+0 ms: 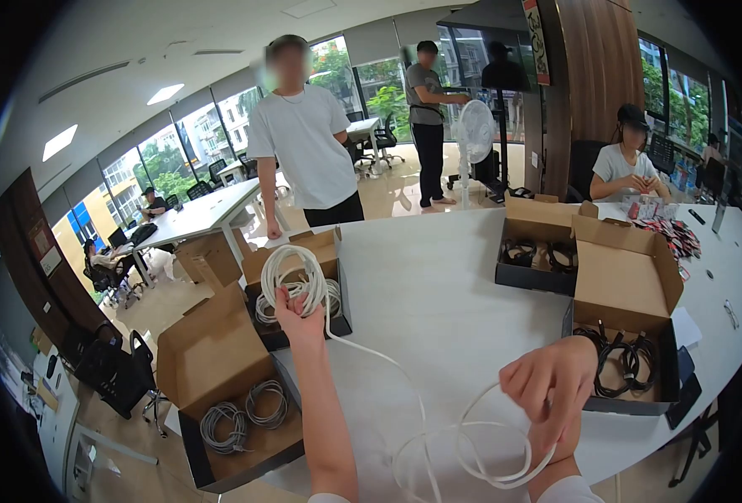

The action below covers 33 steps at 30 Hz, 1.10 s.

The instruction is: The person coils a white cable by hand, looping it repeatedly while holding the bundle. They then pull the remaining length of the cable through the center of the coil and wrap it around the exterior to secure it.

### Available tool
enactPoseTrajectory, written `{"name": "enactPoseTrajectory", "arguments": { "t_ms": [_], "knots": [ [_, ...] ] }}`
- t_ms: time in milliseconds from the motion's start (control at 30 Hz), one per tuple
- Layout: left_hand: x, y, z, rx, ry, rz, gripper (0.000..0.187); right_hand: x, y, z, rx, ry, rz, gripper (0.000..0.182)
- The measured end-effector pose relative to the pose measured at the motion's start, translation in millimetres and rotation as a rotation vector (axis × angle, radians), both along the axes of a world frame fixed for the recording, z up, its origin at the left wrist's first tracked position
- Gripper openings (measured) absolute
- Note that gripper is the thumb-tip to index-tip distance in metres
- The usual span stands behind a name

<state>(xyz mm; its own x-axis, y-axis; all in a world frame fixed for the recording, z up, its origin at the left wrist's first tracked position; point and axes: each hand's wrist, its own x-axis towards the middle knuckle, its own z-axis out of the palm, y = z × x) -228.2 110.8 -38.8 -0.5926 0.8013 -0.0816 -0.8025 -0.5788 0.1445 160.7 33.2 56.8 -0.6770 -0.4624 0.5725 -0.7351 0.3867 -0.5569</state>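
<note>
My left hand (300,312) is closed around a coiled white cable (310,261), held up over the left side of the table. From the coil a loose length runs down to the right and forms wide loops near the table's front. My right hand (553,377) is closed on this loose part, its fingertips partly hidden. Just behind my left hand, an open box (344,312) contains more white cable coils. Beside my left forearm, another open box (201,471) holds two grey cable coils (223,427). An open box (593,402) with black cables (626,360) stands beside my right hand.
The boxes stand on a white table (438,289). Another open box (532,277) with dark cables is at the back right. One person (304,159) stands across the table; another (626,172) sits at far right near small red packets (677,239). A white fan (476,134) stands behind.
</note>
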Motion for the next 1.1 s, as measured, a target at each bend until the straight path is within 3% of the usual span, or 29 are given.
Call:
{"name": "enactPoseTrajectory", "arguments": {
  "t_ms": [100,200,267,367,467,567,767,933,1033,1100],
  "knots": [
    [3,-8,10,0.000,0.050,0.023,0.016,17,-4,3,-0.161,-0.031,-0.417,0.009],
    [29,-28,35,0.025,0.073,0.002,0.015,7,-15,-2,-0.122,0.072,-1.261,0.002],
    [33,-31,37,0.085,0.072,-0.034,0.015,-7,-15,-4,-0.017,0.205,-1.744,0.007],
    [32,-33,35,0.197,0.076,-0.106,0.015,-8,-4,-11,0.088,0.171,-1.899,0.006],
    [35,-40,41,0.245,0.086,-0.190,0.015,-5,-6,-15,0.297,0.022,-1.925,0.016],
    [45,-47,49,0.305,0.142,-0.306,0.017,-8,-4,-20,0.335,0.050,-1.844,0.027],
    [78,-69,64,0.177,0.552,-0.448,0.015,-30,-14,-7,0.065,0.211,-1.689,0.031],
    [98,-95,68,0.194,1.190,-0.502,0.003,-37,-16,-5,-0.072,0.362,-1.706,0.033],
    [113,-105,72,0.170,1.394,-0.466,0.008,-39,-11,-13,-0.125,0.336,-1.569,0.032],
    [115,-105,71,0.195,1.373,-0.482,0.010,-40,-11,-15,-0.240,0.264,-1.460,0.030]
  ]
}}
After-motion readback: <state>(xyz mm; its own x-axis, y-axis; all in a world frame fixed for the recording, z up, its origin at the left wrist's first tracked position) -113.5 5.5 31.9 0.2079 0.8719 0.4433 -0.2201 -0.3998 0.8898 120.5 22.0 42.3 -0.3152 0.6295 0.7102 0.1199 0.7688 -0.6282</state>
